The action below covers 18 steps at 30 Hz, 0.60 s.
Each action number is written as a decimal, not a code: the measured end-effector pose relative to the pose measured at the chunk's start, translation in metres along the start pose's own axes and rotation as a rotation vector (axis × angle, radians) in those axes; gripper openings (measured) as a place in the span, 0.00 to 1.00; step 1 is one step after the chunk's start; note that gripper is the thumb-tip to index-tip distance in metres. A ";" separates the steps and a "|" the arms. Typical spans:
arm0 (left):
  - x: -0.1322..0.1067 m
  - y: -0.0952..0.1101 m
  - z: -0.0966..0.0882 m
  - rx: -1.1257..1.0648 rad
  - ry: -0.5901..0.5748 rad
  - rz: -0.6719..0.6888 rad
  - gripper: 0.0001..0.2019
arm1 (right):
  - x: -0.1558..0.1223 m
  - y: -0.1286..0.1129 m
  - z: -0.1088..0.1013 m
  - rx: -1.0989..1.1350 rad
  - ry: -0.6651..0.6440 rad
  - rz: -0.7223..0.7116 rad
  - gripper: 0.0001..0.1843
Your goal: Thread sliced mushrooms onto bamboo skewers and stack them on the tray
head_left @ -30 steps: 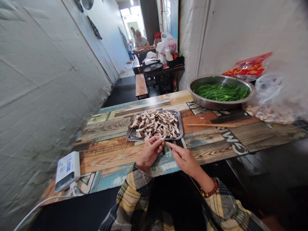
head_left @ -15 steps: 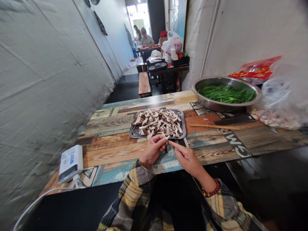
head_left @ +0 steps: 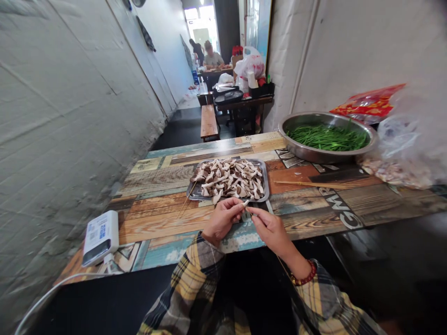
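Just in front of the tray, my left hand (head_left: 223,219) pinches a pale mushroom piece (head_left: 246,203) between thumb and fingers. Close beside it, my right hand (head_left: 271,231) is closed on a thin bamboo skewer (head_left: 284,267), whose rear end runs back under the wrist. The skewer's tip is at the mushroom, but I cannot tell how far it goes in. Beyond both hands, a heap of torn mushrooms (head_left: 230,177) fills a metal tray (head_left: 267,182). One loaded skewer (head_left: 186,201) rests over the tray's left edge, its bare stick pointing toward me.
Several bare skewers (head_left: 310,184) lie on the wood-patterned table (head_left: 164,223) to the right. Behind them stand a steel bowl (head_left: 303,151) of green chives and a clear plastic bag (head_left: 398,170). A white device (head_left: 101,237) with a cable sits at left. Two people are far back.
In my fingers the mushroom piece has turned and now sticks out further up and right. My right hand remains close beside it, nearly unmoved.
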<state>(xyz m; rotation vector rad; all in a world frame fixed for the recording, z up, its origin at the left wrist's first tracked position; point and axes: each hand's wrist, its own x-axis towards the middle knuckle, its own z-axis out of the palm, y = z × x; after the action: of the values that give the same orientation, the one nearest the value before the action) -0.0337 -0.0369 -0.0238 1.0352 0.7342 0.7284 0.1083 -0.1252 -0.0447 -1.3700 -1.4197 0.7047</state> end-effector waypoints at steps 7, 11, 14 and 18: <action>-0.001 -0.001 0.001 0.038 -0.040 -0.011 0.13 | 0.003 0.005 0.004 0.126 -0.032 0.116 0.16; -0.002 -0.001 0.003 0.100 -0.117 -0.035 0.14 | 0.005 0.005 0.005 0.180 -0.025 0.123 0.18; -0.003 -0.002 0.002 0.184 -0.086 0.010 0.13 | 0.006 0.005 0.005 0.219 -0.003 0.137 0.15; 0.002 -0.002 -0.005 0.261 0.204 0.223 0.14 | 0.005 0.007 0.005 0.315 0.045 0.157 0.14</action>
<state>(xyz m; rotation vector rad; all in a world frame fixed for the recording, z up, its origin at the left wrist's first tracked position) -0.0366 -0.0337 -0.0272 1.3077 0.9159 0.9582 0.1066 -0.1176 -0.0511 -1.2468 -1.1185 0.9502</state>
